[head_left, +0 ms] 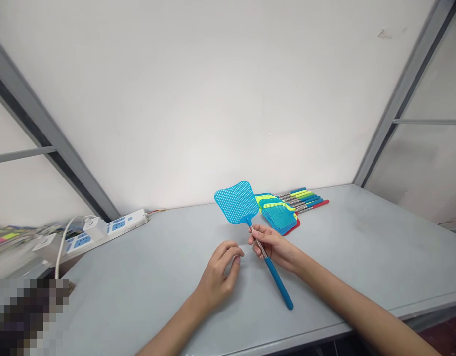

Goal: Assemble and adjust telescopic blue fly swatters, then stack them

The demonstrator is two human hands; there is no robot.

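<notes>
A blue fly swatter [236, 202] with a perforated head is tilted above the table, head toward the wall and blue grip toward me. My right hand [272, 245] is closed around its metal shaft, just below the head. To the left of the shaft, my left hand [222, 272] has loosely curled fingers with a gap to the thumb, and nothing shows in it. Behind my right hand lies a stack of fly swatters [279, 215] in blue, yellow-green and red, heads overlapping and handles pointing right.
The grey table [146, 277] meets a white wall [213, 99] at the back. A white power strip [127, 222] with plugs and a cable runs along the left edge. Grey metal frame posts [401, 94] stand at both sides. Blurred colourful items [13, 237] are at far left.
</notes>
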